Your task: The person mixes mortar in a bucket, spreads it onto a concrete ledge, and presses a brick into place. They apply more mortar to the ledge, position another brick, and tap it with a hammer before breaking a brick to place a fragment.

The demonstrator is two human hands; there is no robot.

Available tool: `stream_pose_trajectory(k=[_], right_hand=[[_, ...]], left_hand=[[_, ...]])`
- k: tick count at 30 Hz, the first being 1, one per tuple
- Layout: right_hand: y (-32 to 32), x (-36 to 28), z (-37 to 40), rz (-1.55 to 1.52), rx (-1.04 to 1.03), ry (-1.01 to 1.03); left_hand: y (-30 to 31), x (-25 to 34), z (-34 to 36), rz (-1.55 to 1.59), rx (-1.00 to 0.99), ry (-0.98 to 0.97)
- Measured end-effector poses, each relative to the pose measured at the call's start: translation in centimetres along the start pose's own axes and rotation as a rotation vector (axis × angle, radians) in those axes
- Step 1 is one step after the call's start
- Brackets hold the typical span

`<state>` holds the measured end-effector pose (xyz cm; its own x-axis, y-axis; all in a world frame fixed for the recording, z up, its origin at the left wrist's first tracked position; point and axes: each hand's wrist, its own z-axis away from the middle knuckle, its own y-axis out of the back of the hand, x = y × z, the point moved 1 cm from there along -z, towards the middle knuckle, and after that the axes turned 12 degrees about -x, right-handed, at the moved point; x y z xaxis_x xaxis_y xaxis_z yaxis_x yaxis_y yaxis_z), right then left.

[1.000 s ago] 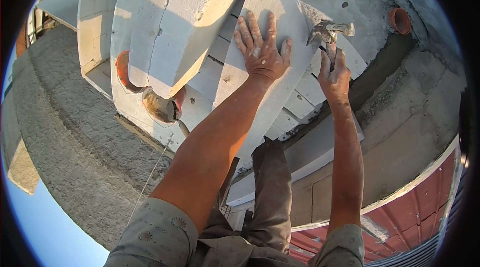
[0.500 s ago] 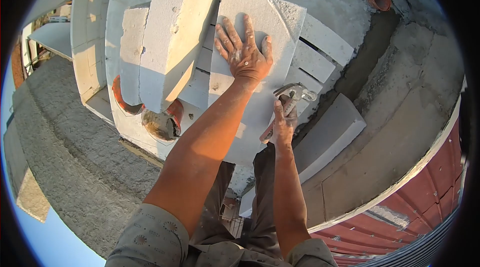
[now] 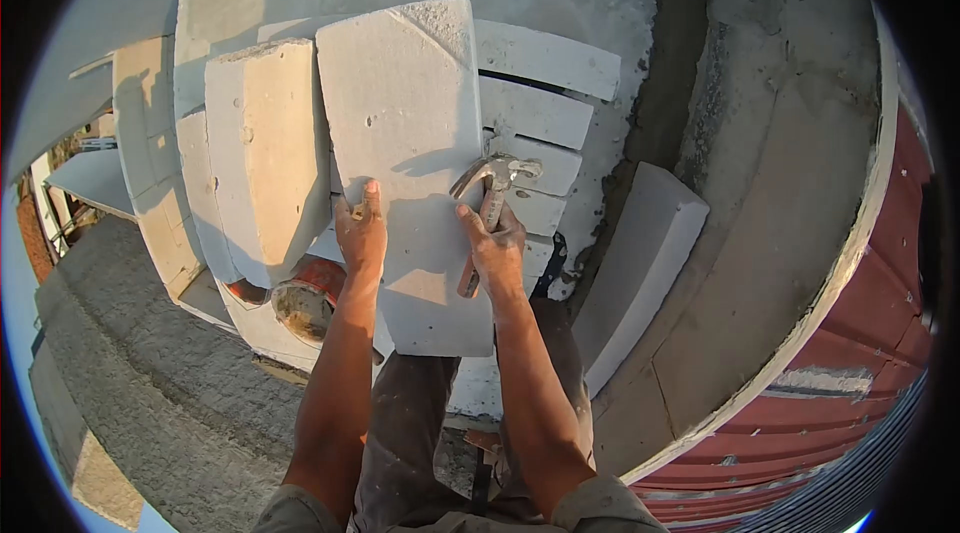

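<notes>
Left hand [image 3: 360, 233]: shifted from block [image 3: 405, 123] face to edge, fingers gripping. Right hand [image 3: 497, 245]: fingers closed on hammer [image 3: 492, 183].

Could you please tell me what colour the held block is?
The block is off-white; head view shows it.

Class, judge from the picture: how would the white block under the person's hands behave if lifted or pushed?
The white block looks rigid: flat faces, though the left hand clasps only one edge. Probably light for its size, being pitted. Likely crumbly: its top corner is chipped.
</notes>
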<state>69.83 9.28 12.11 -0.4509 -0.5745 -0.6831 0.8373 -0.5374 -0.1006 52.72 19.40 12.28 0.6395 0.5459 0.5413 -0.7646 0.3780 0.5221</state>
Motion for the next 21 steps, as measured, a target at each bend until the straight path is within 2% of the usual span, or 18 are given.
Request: stream_pose_trajectory(k=[4, 6, 8, 9, 10, 11, 12, 14, 16, 17, 20, 21], right_hand=[[0.0, -5.3, -2.2, 0.096, -0.118, -0.040], [0.1, -5.6, -2.7, 0.184, -0.100, -0.039], [0.5, -7.0, -2.5, 0.260, -0.078, -0.023], [0.9, -7.4, -2.2, 0.222, -0.061, 0.081], [1.7, -7.6, -1.6, 0.182, -0.045, 0.175], [3.1, -8.5, -1.4, 0.246, -0.072, 0.103], [4.6, -10.0, -1.4, 0.315, -0.091, 0.032], [6.1, -13.8, -2.2, 0.677, -0.004, 0.067], [6.9, -15.8, -3.7, 0.696, 0.017, 0.308], [7.7, -17.4, -4.6, 0.748, -0.072, 0.085], [6.5, -19.8, -6.7, 0.527, -0.205, 0.444], [5.6, -20.4, -7.8, 0.679, -0.205, 0.600]], left_hand=[[0.0, 4.4, -2.2, 0.114, -0.015, 0.051], [-0.3, 5.1, -3.0, 0.098, 0.020, 0.053], [-1.5, 9.5, -1.6, -0.215, 0.139, -0.197], [-2.1, 11.1, -1.4, -0.399, 0.203, -0.335], [-2.9, 12.7, -2.2, -0.472, 0.189, -0.424], [-3.9, 14.2, -3.7, -0.543, 0.162, -0.510], [-5.0, 15.7, -5.5, -0.594, 0.182, -0.525], [-7.0, 17.3, -7.8, -0.647, 0.226, -0.523], [-8.5, 17.8, -9.4, -0.650, 0.291, -0.484], [-8.5, 17.3, -9.5, -0.615, 0.265, -0.490], [-8.1, 17.7, -9.2, -0.625, 0.258, -0.484], [-8.0, 17.8, -9.3, -0.640, 0.257, -0.473]])
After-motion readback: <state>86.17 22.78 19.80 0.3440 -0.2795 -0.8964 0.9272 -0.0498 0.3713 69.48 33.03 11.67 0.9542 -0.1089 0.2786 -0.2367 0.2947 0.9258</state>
